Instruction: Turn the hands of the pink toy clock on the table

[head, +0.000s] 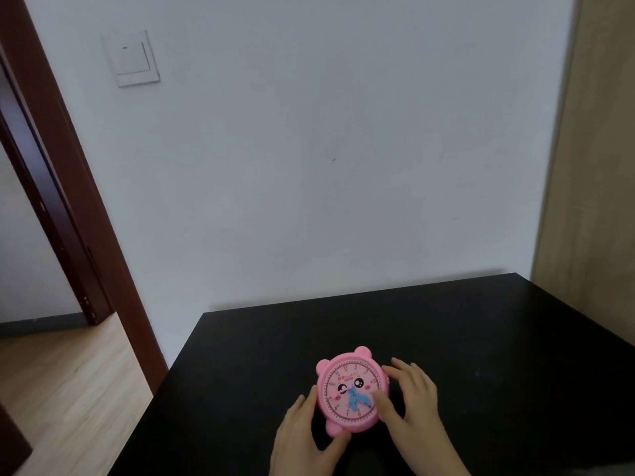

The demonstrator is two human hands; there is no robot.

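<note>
The pink toy clock (347, 389) lies face up on the black table (481, 338), near its front. It has two round ears, a cartoon face and two blue hands (357, 400) pointing down and to the lower right. My left hand (302, 438) cups the clock's lower left rim, thumb under its foot. My right hand (409, 403) rests against the clock's right side, and one finger presses on the dial at the tip of a blue hand.
A white wall with a light switch (132, 60) rises behind the table. A dark red door frame (68, 166) and wooden floor (62, 389) are to the left. A beige panel (594, 166) stands at the right.
</note>
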